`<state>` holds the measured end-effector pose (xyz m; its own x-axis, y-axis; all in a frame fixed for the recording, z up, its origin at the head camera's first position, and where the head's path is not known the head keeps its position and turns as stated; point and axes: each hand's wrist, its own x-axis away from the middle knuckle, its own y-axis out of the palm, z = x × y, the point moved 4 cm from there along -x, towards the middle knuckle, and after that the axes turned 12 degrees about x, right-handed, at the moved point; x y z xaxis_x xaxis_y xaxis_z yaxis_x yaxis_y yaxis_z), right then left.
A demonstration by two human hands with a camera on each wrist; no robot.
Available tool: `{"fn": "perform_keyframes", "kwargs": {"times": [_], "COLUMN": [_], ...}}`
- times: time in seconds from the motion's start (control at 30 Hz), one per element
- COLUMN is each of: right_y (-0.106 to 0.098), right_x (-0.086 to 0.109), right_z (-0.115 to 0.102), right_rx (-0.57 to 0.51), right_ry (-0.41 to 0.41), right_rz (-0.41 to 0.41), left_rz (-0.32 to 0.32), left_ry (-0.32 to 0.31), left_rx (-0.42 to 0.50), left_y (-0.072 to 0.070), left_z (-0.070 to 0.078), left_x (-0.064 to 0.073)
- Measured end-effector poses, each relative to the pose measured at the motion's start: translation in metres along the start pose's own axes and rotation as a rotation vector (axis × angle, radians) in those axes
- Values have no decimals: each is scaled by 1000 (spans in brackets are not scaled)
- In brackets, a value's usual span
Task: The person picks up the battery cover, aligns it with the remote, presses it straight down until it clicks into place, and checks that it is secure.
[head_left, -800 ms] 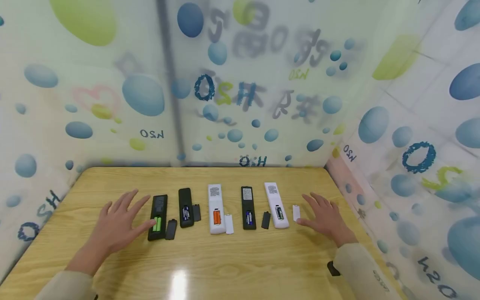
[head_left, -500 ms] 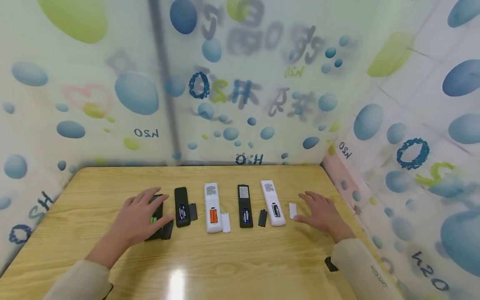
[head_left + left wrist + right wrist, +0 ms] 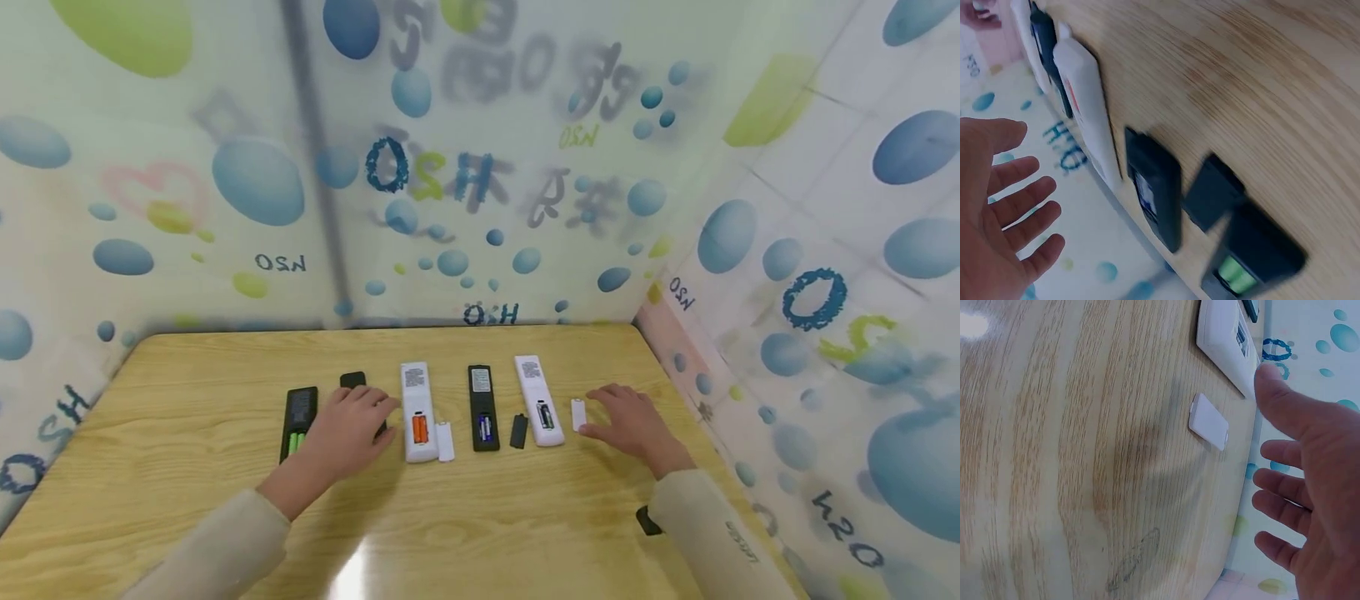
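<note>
My left hand [image 3: 347, 435] hovers over the second black remote control [image 3: 352, 379] from the left, hiding most of it; the fingers are relaxed and hold nothing. In the left wrist view that remote lies face down, its battery bay uncovered, a black battery cover [image 3: 1213, 192] beside it. At the far left is a black remote control [image 3: 302, 408] with green batteries [image 3: 1236, 275]. My right hand [image 3: 632, 427], fingers loosely spread, hangs by a small white battery cover [image 3: 577, 414]. Left of that cover lies a white remote control [image 3: 534, 387] with its batteries showing.
Mid-row lie a white remote control [image 3: 415, 396] with orange batteries and a black remote control [image 3: 482, 400] with blue ones. A white cover [image 3: 446, 442] and a black cover [image 3: 519, 432] lie beside them. Patterned curtain-like walls border the wooden table [image 3: 450, 533] behind and at the sides.
My left hand has moved right, from beside the leftmost remote, across it, to over the second one. The right hand stays by the white cover. The head view has shifted slightly.
</note>
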<state>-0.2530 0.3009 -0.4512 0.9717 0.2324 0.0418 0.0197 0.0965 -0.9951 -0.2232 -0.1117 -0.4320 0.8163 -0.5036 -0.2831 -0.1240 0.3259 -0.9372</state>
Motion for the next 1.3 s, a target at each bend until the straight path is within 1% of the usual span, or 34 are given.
{"fn": "perform_keyframes", "kwargs": {"times": [0.1, 0.2, 0.27, 0.33, 0.4, 0.5, 0.6, 0.77, 0.87, 1.0, 1.07, 1.1, 1.2, 1.3], "right_y": [2, 4, 5, 6, 6, 6, 4, 4, 4, 5, 6, 6, 6, 7], "right_x": [-3, -5, -6, -7, -8, -10, -12, -15, -18, -20, -21, -21, -21, -22], "right_z": [0, 0, 0, -1, -2, -3, -3, -1, 0, 3, 5, 5, 6, 5], "right_rx": [-5, -12, -15, -19, -15, -9, 10, 31, 39, 28, 18, 21, 25, 26], "right_ry": [-2, -7, -9, -7, -8, -7, -15, -6, -2, 9, 18, 12, -8, -16], "right_rz": [-4, 2, 3, -1, -7, -12, -8, -22, -35, -57, -62, -59, -39, -32], "left_rz": [-28, -59, -87, -131, -182, -222, -222, -201, -193, -217, -233, -239, -248, -244], "left_ry": [19, 32, 29, 5, -44, -135, -205, -277, -323, -404, -449, -473, -530, -580], "left_rx": [0, 32, 96, 197, 317, 487, 597, 730, 806, 986, 1060, 1081, 1052, 1023], "left_y": [7, 15, 23, 32, 40, 48, 55, 68, 75, 87, 93, 96, 102, 105], "left_z": [16, 31, 39, 46, 51, 56, 60, 69, 78, 94, 103, 107, 117, 123], "left_x": [-13, -26, -36, -46, -56, -70, -82, -100, -109, -118, -121, -123, -125, -126]}}
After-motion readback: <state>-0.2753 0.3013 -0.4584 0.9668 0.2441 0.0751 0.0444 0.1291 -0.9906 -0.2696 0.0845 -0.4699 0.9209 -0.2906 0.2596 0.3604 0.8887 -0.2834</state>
